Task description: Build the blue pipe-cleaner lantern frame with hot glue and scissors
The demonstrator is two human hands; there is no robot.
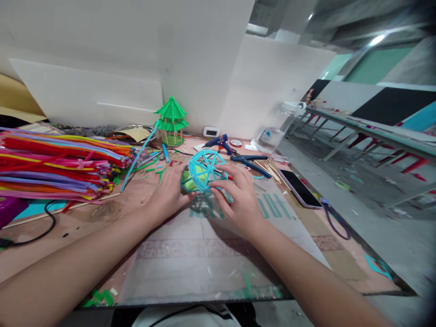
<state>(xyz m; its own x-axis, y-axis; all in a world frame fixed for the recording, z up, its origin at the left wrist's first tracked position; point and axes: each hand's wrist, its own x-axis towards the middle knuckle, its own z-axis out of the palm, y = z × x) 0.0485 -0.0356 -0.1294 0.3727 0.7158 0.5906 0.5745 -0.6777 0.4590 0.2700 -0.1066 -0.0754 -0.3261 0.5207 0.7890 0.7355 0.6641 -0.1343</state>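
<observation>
Between my hands, above the table, is a round blue frame of pipe cleaners [202, 168] with spokes, and a light-green part shows inside it. My left hand [170, 186] grips its left side, thumb at the lower rim. On the right side, the fingers and thumb of my right hand [240, 195] pinch the frame near its edge. Something thin and red-tipped shows by the right fingers, too small to name. Behind the frame lies a blue hot glue gun [218, 143]. Dark-handled pliers [252, 162] rest to its right.
Bundles of coloured pipe cleaners [61, 163] fill the left side. A green pagoda model [172, 120] stands at the back, near a small white digital clock [211, 131]. A clear water jug [279, 127] and a phone [301, 188] are on the right. A translucent sheet [204, 268] covers the front.
</observation>
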